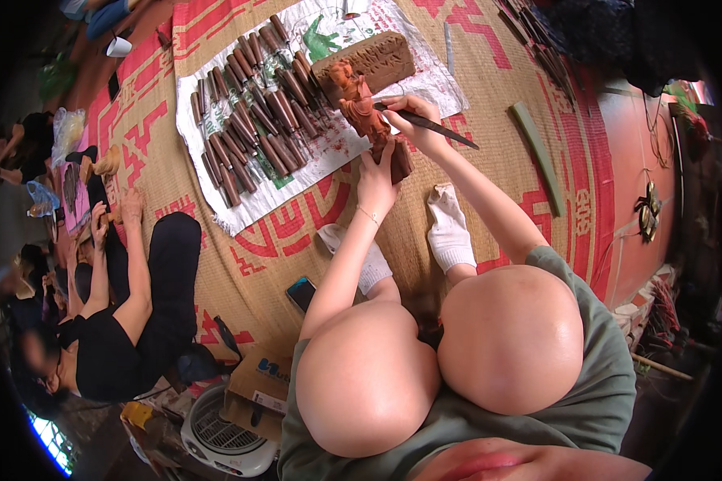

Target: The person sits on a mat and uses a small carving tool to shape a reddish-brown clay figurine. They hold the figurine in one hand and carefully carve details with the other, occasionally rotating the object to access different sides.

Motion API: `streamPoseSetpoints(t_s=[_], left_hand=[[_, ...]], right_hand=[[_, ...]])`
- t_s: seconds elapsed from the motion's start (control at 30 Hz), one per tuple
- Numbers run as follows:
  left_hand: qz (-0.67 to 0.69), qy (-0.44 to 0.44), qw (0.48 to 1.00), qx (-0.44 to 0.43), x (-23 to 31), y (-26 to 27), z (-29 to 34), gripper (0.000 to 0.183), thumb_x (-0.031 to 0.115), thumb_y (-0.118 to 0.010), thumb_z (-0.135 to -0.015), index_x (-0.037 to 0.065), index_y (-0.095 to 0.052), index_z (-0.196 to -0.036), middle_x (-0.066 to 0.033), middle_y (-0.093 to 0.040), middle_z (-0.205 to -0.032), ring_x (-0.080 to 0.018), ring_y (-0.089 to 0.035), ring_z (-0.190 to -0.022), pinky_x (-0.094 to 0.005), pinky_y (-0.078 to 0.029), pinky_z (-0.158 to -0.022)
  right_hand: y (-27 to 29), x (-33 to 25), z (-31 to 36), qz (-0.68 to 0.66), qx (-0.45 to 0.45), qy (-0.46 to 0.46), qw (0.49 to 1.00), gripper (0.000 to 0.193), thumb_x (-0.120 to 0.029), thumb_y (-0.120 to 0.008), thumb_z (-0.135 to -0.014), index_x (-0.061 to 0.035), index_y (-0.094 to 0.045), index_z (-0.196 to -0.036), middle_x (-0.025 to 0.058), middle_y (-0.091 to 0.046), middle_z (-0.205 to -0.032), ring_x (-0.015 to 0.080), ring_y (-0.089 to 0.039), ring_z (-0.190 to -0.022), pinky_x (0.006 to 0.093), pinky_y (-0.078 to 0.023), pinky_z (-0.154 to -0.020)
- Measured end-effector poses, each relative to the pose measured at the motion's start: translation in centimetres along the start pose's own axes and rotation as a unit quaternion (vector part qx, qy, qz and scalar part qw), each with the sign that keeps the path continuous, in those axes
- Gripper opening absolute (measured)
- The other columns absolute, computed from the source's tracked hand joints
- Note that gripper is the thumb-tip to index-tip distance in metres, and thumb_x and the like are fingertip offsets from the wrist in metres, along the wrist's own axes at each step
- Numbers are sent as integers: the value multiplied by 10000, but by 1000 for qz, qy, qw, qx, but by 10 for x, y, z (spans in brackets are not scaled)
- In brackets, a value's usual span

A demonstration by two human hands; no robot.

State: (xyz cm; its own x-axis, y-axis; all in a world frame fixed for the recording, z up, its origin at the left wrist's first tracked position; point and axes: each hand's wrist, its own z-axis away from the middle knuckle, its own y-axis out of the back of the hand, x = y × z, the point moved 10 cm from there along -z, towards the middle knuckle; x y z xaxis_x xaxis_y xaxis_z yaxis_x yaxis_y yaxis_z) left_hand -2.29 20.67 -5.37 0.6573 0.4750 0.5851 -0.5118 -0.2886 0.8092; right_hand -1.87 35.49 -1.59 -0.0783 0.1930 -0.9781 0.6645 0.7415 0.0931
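My left hand (pixel 377 180) is closed around the lower part of a reddish-brown carved wooden figurine (pixel 364 116), by its dark block base (pixel 401 163). The figurine leans away from me, its upper end near a carved brown wooden block (pixel 369 66). In my right hand (pixel 419 120) is a slim dark tool (pixel 437 131), pinched between the fingers. One end of the tool meets the figurine's side; the tapered other end points right. Its kind is unclear. Left of the figurine, several wooden-handled carving chisels (pixel 253 120) lie in rows on a white printed sheet (pixel 329 160).
A patterned red-and-tan mat (pixel 489 88) covers the floor. On it lie a phone (pixel 301 293), a greenish curved strip (pixel 537 156) and dark sticks (pixel 541 48). A co-worker (pixel 112 337) sits at left, hands on a carved piece. A fan (pixel 225 433) and cardboard box (pixel 257 385) stand lower left.
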Motion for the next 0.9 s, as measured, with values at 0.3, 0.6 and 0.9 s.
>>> streamPoseSetpoints(t_s=[0.3, 0.6, 0.9], left_hand=[[40, -3, 999, 8, -4, 2, 1, 930, 45, -784, -618, 173, -317, -1413, -226, -387, -1094, -429, -515, -1002, -453, -485, -847], [81, -24, 996, 10, -17, 1, 5, 974, 102, -812, -609, 210, -296, -1427, -218, -388, -1125, -427, -486, -1072, -460, -483, -869], [51, -33, 998, 14, -12, 3, 4, 924, 74, -771, -629, 189, -297, -1414, -235, -392, -1120, -459, -491, -1061, -479, -489, -864]], right_hand=[[-2, 17, 9, -147, -17, -85, 985, 150, -33, -713, -826, 28, -578, -803, 102, -684, -886, 102, -649, -797, 243, -559, -714], [0, 21, 10, -201, 3, -125, 972, 125, -56, -647, -876, 22, -568, -818, 122, -675, -825, 168, -690, -788, 278, -577, -669], [-3, 6, 9, 22, -36, -38, 998, 99, -55, -653, -867, 33, -630, -906, 92, -681, -796, 123, -660, -738, 263, -523, -636]])
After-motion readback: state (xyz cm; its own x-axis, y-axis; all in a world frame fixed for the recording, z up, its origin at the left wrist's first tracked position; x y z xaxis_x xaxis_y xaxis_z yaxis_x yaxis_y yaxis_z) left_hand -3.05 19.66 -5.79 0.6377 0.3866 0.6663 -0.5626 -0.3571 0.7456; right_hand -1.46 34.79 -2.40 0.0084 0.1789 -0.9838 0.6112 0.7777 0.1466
